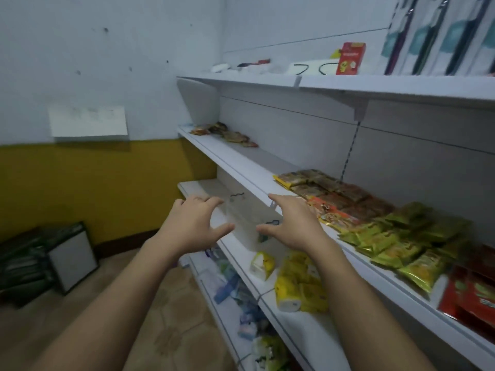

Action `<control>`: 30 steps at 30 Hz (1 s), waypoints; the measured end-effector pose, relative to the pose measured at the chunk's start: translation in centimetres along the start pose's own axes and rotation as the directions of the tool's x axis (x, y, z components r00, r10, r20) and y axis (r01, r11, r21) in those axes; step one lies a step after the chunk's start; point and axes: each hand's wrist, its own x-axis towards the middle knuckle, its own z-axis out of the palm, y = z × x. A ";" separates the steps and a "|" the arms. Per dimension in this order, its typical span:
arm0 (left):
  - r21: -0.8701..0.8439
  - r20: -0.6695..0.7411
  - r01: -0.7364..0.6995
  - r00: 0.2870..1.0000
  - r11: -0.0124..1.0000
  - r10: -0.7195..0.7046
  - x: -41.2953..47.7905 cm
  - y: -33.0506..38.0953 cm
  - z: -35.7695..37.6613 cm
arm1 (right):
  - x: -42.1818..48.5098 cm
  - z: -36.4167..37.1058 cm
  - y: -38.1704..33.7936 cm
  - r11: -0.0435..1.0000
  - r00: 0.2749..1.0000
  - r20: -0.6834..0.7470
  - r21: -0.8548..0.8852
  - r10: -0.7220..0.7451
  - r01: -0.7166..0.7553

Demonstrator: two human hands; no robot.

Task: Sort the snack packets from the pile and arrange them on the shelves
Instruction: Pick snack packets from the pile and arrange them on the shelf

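Both my hands reach out in front of the shelves, holding nothing. My left hand (194, 223) has its fingers spread and slightly bent, over the left end of the lower shelf (241, 250). My right hand (292, 223) is spread open at the front edge of the middle shelf (241, 162). On that middle shelf lie rows of snack packets: brown and yellow ones (316, 183), orange ones (334, 212), green ones (401, 236) and red ones (474, 295). A small pile of packets (225, 133) lies at the shelf's far left end.
Yellow tissue packs (300, 285) lie on the lower shelf, blue and white items (235, 290) on the one beneath. The top shelf holds a red box (349, 58) and hanging cards (439, 33). Dark crates (45, 261) stand on the floor at left.
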 end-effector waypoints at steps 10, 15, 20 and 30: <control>0.003 0.032 0.165 0.986 0.986 -0.165 3.4 -8.7 3.0 | 9.8 7.1 -5.0 0.993 0.994 0.064 0.088 -0.089 0.083; 0.027 0.033 0.201 0.979 0.979 -0.202 10.0 -12.8 5.0 | 18.1 10.5 -5.7 0.985 0.993 0.052 0.141 -0.110 0.102; 0.061 0.039 0.195 0.980 0.979 -0.198 18.7 -16.7 6.6 | 27.1 12.7 -5.8 0.980 0.995 0.019 0.180 -0.095 0.090; 0.035 0.031 0.182 0.983 0.983 -0.183 31.8 -22.8 8.6 | 41.0 15.3 -6.2 0.978 0.994 0.014 0.178 -0.108 0.104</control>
